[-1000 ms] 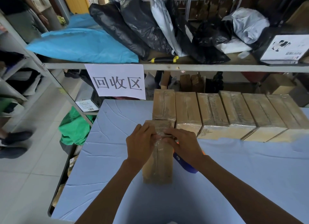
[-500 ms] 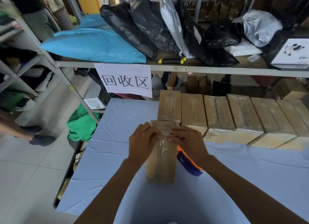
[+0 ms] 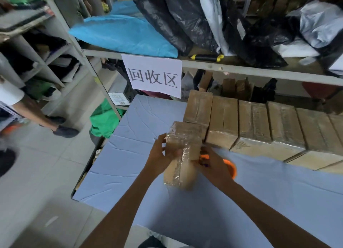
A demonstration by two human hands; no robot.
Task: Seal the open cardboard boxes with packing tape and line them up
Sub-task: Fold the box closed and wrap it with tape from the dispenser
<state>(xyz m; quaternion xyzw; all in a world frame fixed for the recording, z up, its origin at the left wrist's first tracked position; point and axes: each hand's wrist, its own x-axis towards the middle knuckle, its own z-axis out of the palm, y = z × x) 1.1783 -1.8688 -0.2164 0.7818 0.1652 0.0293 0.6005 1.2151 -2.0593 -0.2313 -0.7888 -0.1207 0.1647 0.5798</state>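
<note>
Closest to the camera, 2 bare arms reach out over a table covered with a pale blue cloth (image 3: pixel 141 149). The left hand (image 3: pixel 160 154) grips the left side of a small brown cardboard box wrapped in shiny clear tape (image 3: pixel 182 151), with its fingers curled round the edge. The right hand (image 3: pixel 213 166) is at the lower right side of that same box. Its fingers are curled, but it is blurry, so I cannot tell if it holds the box or the orange and blue plastic tape tool (image 3: pixel 231 167) that peeks out from under it. The box looks lifted and tilted, with its far end higher. Its near end is blurry.

Just behind the held box is a row of brown cardboard boxes with tape on top (image 3: pixel 252 121). They sit side by side, touching, on the far part of the table, and run off to the right. At least 5 show.

Past the table, a white paper sign with 3 big black characters (image 3: pixel 154 75) hangs from a grey metal shelf (image 3: pixel 241 68). On that shelf lie a bright blue bag (image 3: pixel 120 32), black plastic bags (image 3: pixel 178 16), a light grey bag (image 3: pixel 321 21) and a black and yellow tool (image 3: pixel 206 57).

On the left, a green bag (image 3: pixel 104 119) sits on the floor by the table. Another person's leg in a dark shoe (image 3: pixel 65 132) stands on the grey tiles.
</note>
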